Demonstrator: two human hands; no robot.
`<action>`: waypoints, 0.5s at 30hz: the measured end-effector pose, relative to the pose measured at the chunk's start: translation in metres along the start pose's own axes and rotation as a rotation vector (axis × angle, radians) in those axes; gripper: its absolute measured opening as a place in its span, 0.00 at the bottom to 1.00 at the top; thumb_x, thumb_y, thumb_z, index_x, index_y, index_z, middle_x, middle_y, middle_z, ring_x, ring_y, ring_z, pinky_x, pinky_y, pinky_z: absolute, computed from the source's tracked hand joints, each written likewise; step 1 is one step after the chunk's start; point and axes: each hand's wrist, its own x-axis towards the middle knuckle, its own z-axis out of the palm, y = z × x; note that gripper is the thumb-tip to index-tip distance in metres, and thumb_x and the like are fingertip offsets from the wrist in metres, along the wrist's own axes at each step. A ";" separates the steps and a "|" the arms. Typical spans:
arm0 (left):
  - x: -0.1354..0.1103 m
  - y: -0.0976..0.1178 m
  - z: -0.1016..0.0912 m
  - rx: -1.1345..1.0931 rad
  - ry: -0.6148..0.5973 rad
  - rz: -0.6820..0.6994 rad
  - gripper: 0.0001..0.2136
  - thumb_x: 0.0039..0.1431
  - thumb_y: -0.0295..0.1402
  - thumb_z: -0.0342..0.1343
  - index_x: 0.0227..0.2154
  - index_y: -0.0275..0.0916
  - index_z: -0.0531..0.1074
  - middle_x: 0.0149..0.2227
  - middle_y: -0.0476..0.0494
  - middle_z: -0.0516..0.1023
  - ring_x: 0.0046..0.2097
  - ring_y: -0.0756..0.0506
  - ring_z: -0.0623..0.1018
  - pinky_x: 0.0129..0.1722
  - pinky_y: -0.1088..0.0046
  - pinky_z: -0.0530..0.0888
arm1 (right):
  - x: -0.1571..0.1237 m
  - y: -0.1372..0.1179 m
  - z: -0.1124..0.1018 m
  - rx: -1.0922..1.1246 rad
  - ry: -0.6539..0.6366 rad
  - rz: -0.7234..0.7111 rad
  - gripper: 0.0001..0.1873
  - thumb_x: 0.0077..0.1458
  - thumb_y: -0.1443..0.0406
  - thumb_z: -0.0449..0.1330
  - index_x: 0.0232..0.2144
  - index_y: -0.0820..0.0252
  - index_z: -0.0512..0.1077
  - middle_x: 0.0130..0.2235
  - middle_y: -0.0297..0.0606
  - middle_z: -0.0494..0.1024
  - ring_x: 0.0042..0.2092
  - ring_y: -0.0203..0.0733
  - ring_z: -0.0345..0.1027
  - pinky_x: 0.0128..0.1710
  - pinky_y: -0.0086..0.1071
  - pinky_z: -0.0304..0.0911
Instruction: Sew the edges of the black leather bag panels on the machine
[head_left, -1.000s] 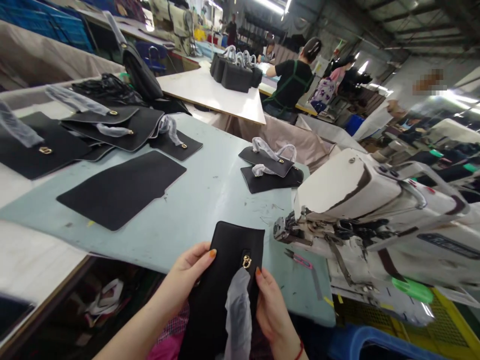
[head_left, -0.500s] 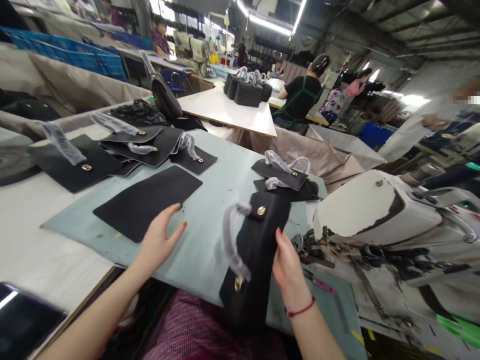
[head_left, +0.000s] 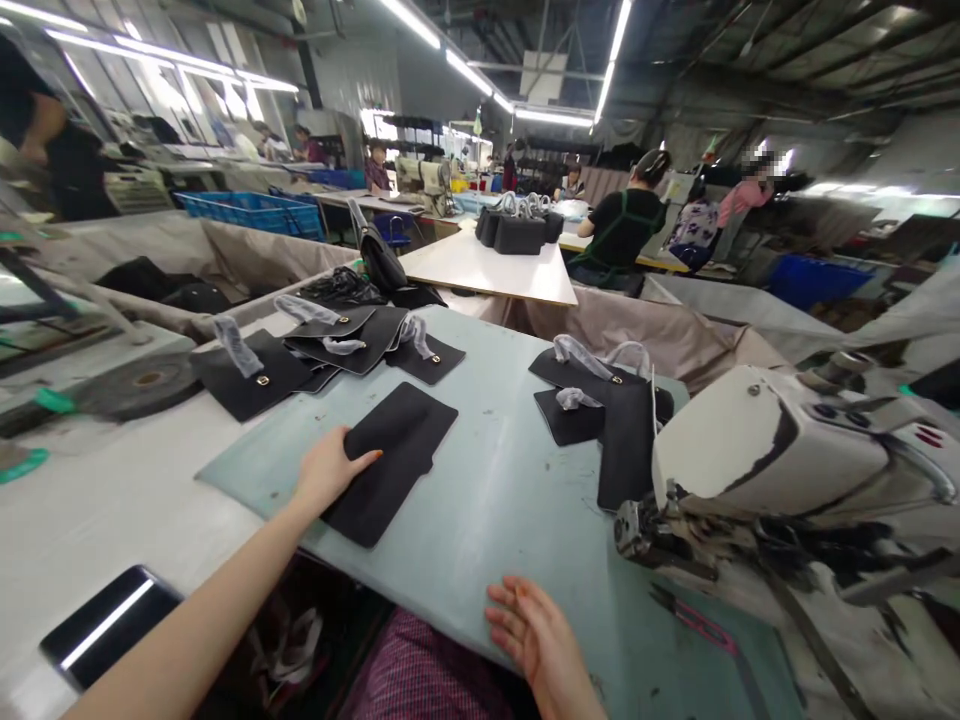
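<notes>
My left hand [head_left: 328, 466] reaches out and rests flat on the near edge of a flat black leather panel [head_left: 394, 458] lying on the pale green work mat [head_left: 487, 500]. Its fingers lie spread, holding nothing. My right hand [head_left: 536, 632] hovers over the near edge of the mat, fingers loosely apart and empty. A black bag piece [head_left: 625, 441] lies beside the sewing machine, on a small stack of black flaps with gold clasps [head_left: 577, 385].
A white sewing machine [head_left: 772, 470] fills the right side. More black flaps with wrapped clasps [head_left: 330, 345] lie at the far left of the mat. A phone [head_left: 109, 625] sits at the near left. Other people work at tables behind.
My right hand has let go of the black bag piece, which now lies by the sewing machine, and drawn back. My left hand has moved forward onto the flat black panel.
</notes>
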 end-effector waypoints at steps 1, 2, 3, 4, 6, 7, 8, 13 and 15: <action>-0.011 0.005 0.003 -0.013 -0.015 0.023 0.24 0.57 0.52 0.53 0.44 0.34 0.68 0.43 0.31 0.79 0.46 0.31 0.78 0.43 0.58 0.72 | -0.006 0.004 -0.003 -0.017 0.002 -0.001 0.31 0.45 0.49 0.72 0.44 0.64 0.75 0.47 0.52 0.81 0.42 0.47 0.78 0.42 0.37 0.69; -0.022 0.011 0.004 -0.030 -0.028 0.049 0.20 0.60 0.51 0.51 0.41 0.37 0.69 0.42 0.34 0.79 0.45 0.34 0.78 0.43 0.60 0.72 | -0.011 0.006 -0.004 -0.049 -0.001 -0.005 0.32 0.44 0.48 0.72 0.44 0.64 0.75 0.47 0.53 0.80 0.42 0.48 0.78 0.41 0.38 0.69; -0.034 0.018 0.003 -0.055 -0.037 0.077 0.17 0.61 0.49 0.48 0.37 0.39 0.68 0.39 0.38 0.79 0.43 0.36 0.79 0.42 0.62 0.72 | -0.015 0.005 -0.004 -0.093 -0.005 -0.020 0.32 0.44 0.47 0.72 0.44 0.64 0.75 0.48 0.53 0.80 0.42 0.49 0.78 0.41 0.38 0.70; -0.046 0.025 -0.002 -0.084 -0.038 0.101 0.16 0.63 0.48 0.47 0.34 0.40 0.68 0.37 0.40 0.79 0.41 0.38 0.79 0.40 0.64 0.72 | -0.019 0.004 -0.003 -0.136 -0.010 -0.047 0.33 0.45 0.46 0.71 0.45 0.64 0.76 0.49 0.53 0.80 0.43 0.50 0.78 0.41 0.39 0.70; -0.073 0.044 -0.016 -0.146 -0.004 0.146 0.15 0.64 0.48 0.45 0.32 0.42 0.67 0.34 0.43 0.79 0.38 0.39 0.78 0.38 0.65 0.73 | -0.026 0.001 0.005 -0.191 -0.013 -0.129 0.35 0.45 0.44 0.70 0.48 0.62 0.76 0.52 0.54 0.78 0.47 0.54 0.76 0.43 0.42 0.70; -0.087 0.055 -0.025 -0.173 0.024 0.181 0.15 0.64 0.47 0.46 0.33 0.42 0.68 0.35 0.43 0.79 0.39 0.39 0.79 0.39 0.65 0.73 | -0.030 -0.002 0.011 -0.192 -0.016 -0.182 0.36 0.45 0.44 0.70 0.50 0.60 0.75 0.55 0.53 0.76 0.50 0.55 0.75 0.44 0.42 0.70; -0.103 0.067 -0.033 -0.191 0.050 0.231 0.14 0.64 0.46 0.47 0.36 0.42 0.70 0.38 0.41 0.80 0.42 0.38 0.79 0.41 0.63 0.74 | -0.033 -0.004 0.017 -0.177 -0.030 -0.228 0.37 0.46 0.44 0.70 0.53 0.58 0.73 0.58 0.53 0.73 0.53 0.56 0.72 0.46 0.43 0.69; -0.201 0.122 -0.020 -0.205 -0.216 0.634 0.20 0.61 0.33 0.51 0.55 0.50 0.74 0.57 0.44 0.77 0.54 0.36 0.78 0.54 0.59 0.75 | -0.042 -0.011 0.040 -0.045 -0.116 -0.301 0.40 0.51 0.47 0.67 0.63 0.49 0.63 0.66 0.45 0.62 0.63 0.52 0.62 0.55 0.42 0.65; -0.238 0.125 0.004 -0.278 -0.418 0.767 0.23 0.58 0.31 0.54 0.57 0.54 0.73 0.60 0.46 0.74 0.50 0.37 0.81 0.47 0.63 0.80 | -0.039 -0.004 0.035 -0.006 -0.005 -0.335 0.35 0.53 0.48 0.66 0.59 0.55 0.68 0.58 0.45 0.73 0.59 0.51 0.67 0.56 0.41 0.64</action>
